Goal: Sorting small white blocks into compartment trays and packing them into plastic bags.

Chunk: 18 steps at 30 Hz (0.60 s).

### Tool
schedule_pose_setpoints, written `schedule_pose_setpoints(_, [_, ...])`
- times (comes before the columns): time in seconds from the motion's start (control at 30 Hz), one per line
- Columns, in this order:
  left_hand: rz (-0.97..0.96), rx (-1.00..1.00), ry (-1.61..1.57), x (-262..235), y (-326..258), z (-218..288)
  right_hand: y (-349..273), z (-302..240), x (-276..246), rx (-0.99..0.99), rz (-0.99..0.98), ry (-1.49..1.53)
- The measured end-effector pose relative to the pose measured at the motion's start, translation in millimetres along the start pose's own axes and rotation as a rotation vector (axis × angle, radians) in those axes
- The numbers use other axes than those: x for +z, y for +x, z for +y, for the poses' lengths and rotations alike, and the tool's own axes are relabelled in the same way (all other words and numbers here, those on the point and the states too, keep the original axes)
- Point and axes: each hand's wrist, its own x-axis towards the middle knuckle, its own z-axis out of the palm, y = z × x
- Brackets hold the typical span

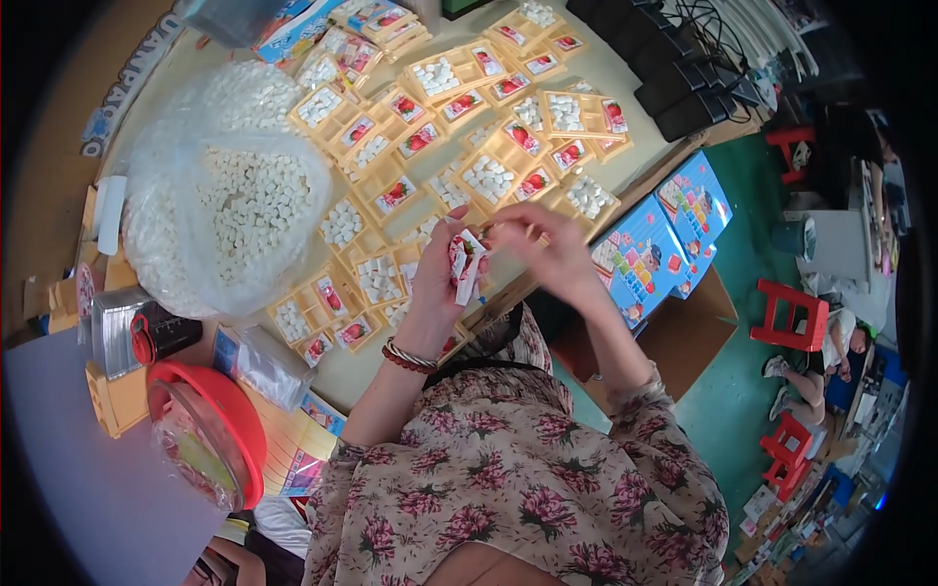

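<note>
My left hand (436,262) is closed round a small bunch of red-and-white strawberry-print packets (467,262), held above the table's near edge. Just to its right, my right hand (549,246) has its fingers bent toward the packets. Motion smears those fingertips, so whether they pinch anything is unclear. Beyond both hands lie many pale yellow compartment trays (454,107). Several hold small white pieces (489,177) in one compartment and a strawberry packet (419,139) in another. Some trays overlap or rest on others.
A large clear bag (161,230) of white pieces stands at left, above a red basin (239,430). Blue printed boxes (640,259) sit over an open carton (699,327) at right. Black devices with cables (674,88) line the far right edge. Red stools (789,314) and a seated person (811,381) are farther right.
</note>
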Motion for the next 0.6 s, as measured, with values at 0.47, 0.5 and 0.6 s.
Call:
schedule_pose_setpoints(0.47, [-0.059, -0.11, -0.068, 4.0, 1.9, -11.2, 13.6, 55.5, -27.4, 0.165, 0.442, 0.057])
schedule_pose_setpoints(0.5, [-0.106, -0.129, -0.077, 0.8, 0.3, -8.5, 21.3, 71.9, -39.9, 0.074, 0.576, -0.104])
schedule_pose_setpoints(0.6, [-0.136, -0.189, -0.14, 5.0, -5.5, -0.9, 35.7, 107.9, -85.8, 0.027, 0.73, -0.241])
